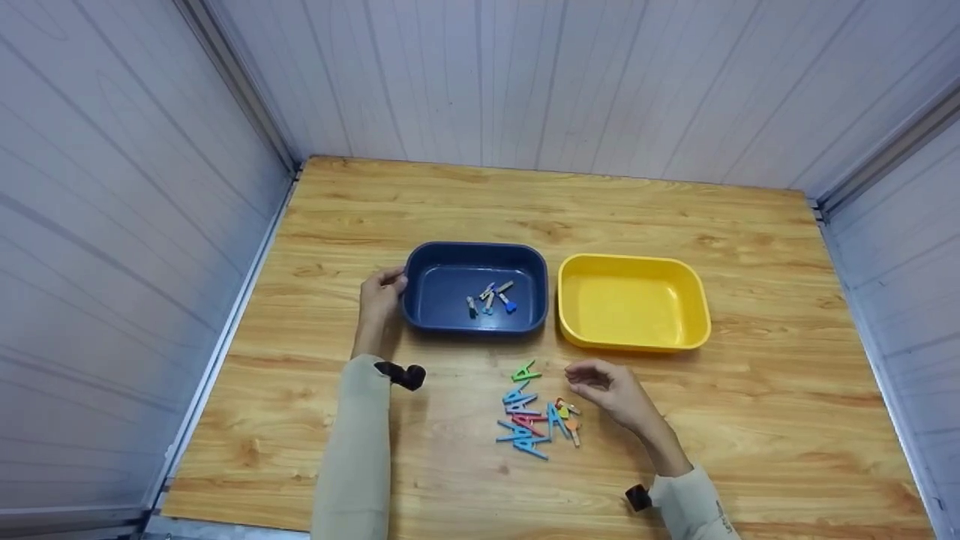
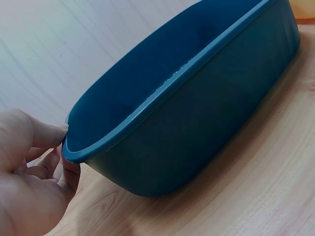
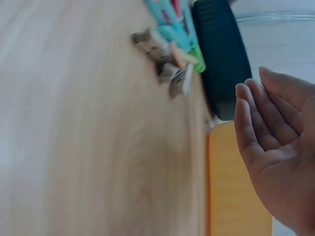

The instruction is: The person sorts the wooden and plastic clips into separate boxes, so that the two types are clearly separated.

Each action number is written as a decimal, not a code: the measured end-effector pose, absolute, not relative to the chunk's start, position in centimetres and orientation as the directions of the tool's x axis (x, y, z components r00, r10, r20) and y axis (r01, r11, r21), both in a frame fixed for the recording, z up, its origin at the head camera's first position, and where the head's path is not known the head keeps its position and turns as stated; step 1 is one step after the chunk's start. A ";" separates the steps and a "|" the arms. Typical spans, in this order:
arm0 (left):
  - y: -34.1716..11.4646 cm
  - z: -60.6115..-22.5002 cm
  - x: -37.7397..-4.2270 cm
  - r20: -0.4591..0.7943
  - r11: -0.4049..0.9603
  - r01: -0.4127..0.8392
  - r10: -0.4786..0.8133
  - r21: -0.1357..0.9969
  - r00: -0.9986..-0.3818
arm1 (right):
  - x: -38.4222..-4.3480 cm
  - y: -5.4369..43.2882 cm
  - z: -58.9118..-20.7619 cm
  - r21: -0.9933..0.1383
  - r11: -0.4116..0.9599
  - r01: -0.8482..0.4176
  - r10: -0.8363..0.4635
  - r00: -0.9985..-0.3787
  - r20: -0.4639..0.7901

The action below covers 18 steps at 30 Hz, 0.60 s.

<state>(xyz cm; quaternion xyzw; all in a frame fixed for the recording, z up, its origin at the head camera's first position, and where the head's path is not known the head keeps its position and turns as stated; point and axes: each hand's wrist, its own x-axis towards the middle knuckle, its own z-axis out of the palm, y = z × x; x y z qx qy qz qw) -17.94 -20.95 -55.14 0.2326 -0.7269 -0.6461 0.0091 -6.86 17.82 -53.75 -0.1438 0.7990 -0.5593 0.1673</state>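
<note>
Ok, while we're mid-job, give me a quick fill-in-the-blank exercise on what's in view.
1. The left hand grips the rim of the ____ tub.
2. The right hand holds ____.
3. On the table, the clip nearest the tubs is ____ in colour.
4. The tub with clips inside stands to the ____ of the yellow tub.

Missing words: blue; nothing; green; left.

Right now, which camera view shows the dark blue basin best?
The head view: the dark blue basin appears uncropped, with wooden clothespins inside. The left wrist view shows it closer but cropped; the right wrist view, only part of its outer wall.
</note>
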 end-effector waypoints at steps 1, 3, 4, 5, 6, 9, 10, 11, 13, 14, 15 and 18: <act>-21.0 -55.1 -18.0 -0.288 0.055 -0.327 -0.349 0.944 -0.892 | -6.8 17.9 -53.9 -0.939 0.341 -0.042 -0.424 -0.898 -0.114; -21.0 -55.1 -18.0 -0.287 0.057 -0.325 -0.345 0.944 -0.894 | -6.6 18.0 -54.1 -0.929 0.367 -0.048 -0.434 -0.892 -0.125; -21.0 -55.1 -18.0 -0.286 0.059 -0.324 -0.345 0.944 -0.894 | -6.5 18.0 -54.3 -0.924 0.380 -0.052 -0.437 -0.890 -0.130; -21.0 -55.1 -18.0 -0.283 0.062 -0.322 -0.344 0.945 -0.895 | -6.4 18.0 -54.4 -0.919 0.390 -0.058 -0.442 -0.888 -0.131; -21.0 -55.1 -18.0 -0.287 0.062 -0.326 -0.342 0.943 -0.895 | -6.3 18.1 -54.5 -0.913 0.403 -0.068 -0.445 -0.886 -0.130; -21.0 -55.1 -17.9 -0.292 0.067 -0.333 -0.338 0.941 -0.895 | -6.0 18.0 -54.6 -0.895 0.436 -0.092 -0.443 -0.888 -0.125; -21.0 -55.1 -17.9 -0.291 0.072 -0.333 -0.340 0.940 -0.895 | -5.9 18.0 -54.6 -0.891 0.445 -0.089 -0.439 -0.889 -0.131; -21.0 -55.1 -17.9 -0.290 0.073 -0.332 -0.341 0.940 -0.894 | -5.8 18.0 -54.7 -0.887 0.452 -0.094 -0.438 -0.890 -0.129; -21.0 -55.2 -17.9 -0.284 0.078 -0.329 -0.344 0.941 -0.895 | -5.7 18.0 -54.7 -0.881 0.464 -0.095 -0.435 -0.891 -0.132; -21.0 -55.2 -17.9 -0.279 0.081 -0.325 -0.345 0.942 -0.896 | -5.7 18.0 -54.7 -0.878 0.469 -0.094 -0.435 -0.890 -0.136; -21.0 -55.2 -17.9 -0.276 0.083 -0.323 -0.347 0.943 -0.896 | -5.7 18.0 -54.9 -0.875 0.475 -0.091 -0.433 -0.890 -0.142; -21.0 -55.2 -17.9 -0.273 0.078 -0.319 -0.352 0.945 -0.895 | -5.8 18.4 -56.3 -0.866 0.492 -0.090 -0.425 -0.893 -0.149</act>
